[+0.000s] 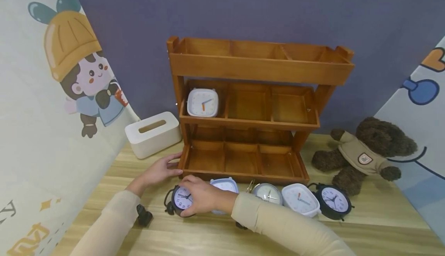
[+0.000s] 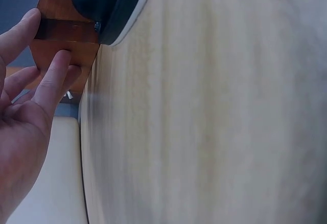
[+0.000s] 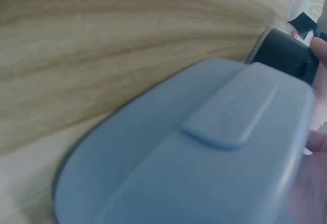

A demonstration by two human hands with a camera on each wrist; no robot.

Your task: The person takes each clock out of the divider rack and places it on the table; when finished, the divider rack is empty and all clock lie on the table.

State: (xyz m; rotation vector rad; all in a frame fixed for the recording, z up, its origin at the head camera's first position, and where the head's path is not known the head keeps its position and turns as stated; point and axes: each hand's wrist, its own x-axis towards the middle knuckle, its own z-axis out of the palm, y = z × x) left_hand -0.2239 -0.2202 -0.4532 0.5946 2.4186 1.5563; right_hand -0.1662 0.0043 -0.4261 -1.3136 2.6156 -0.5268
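Note:
My right hand point(image 1: 206, 196) grips a black twin-bell alarm clock point(image 1: 180, 197) at the left end of a row of clocks on the table. In the right wrist view the black clock's side point(image 3: 286, 55) shows beyond a pale blue clock point(image 3: 194, 147), which fills the foreground. My left hand point(image 1: 161, 171) touches the lower left corner of a brown wooden shelf point(image 1: 259, 68); the left wrist view shows its fingers point(image 2: 51, 81) extended against the wood. The pale blue clock point(image 1: 225, 185) stands partly hidden behind my right hand and wrist.
Rightward along the row are a round grey clock point(image 1: 267, 194), a white square clock point(image 1: 300, 199) and another black clock point(image 1: 334, 202). A white clock point(image 1: 202, 103) sits in the middle tier's left compartment. A tissue box point(image 1: 153, 134) and a teddy bear point(image 1: 363, 153) flank the shelf.

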